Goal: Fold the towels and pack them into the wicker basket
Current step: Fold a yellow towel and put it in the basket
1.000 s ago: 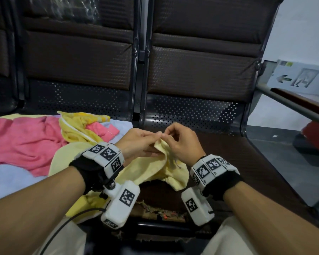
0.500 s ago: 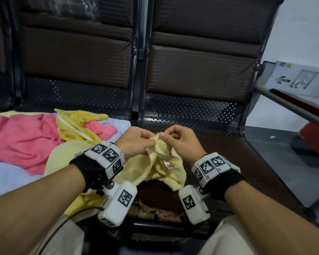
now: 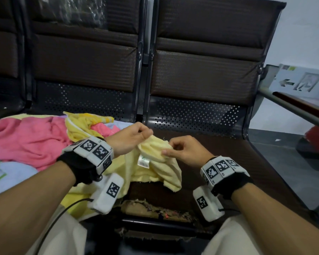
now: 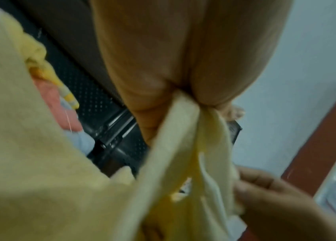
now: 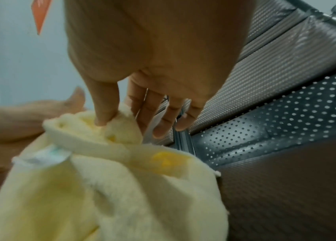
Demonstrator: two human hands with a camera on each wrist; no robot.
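Observation:
A pale yellow towel (image 3: 151, 162) hangs bunched between both hands over the brown seat, its white care label (image 3: 143, 161) showing. My left hand (image 3: 134, 137) pinches the towel's upper edge (image 4: 183, 114) between thumb and fingers. My right hand (image 3: 175, 150) pinches the same edge a short way to the right, thumb on the cloth (image 5: 105, 117), other fingers spread loose. The rest of the pale yellow towel trails down to my lap. No wicker basket shows in any view.
A pink towel (image 3: 26, 140), a brighter yellow towel (image 3: 81, 124) and a light blue cloth (image 3: 9, 173) lie heaped on the left seat. The brown right seat (image 3: 238, 162) has a torn front edge (image 3: 147, 208). A metal armrest (image 3: 293, 107) runs at right.
My hands have drawn apart along the towel's edge, the right one sliding rightward. The care label has come into view below the edge.

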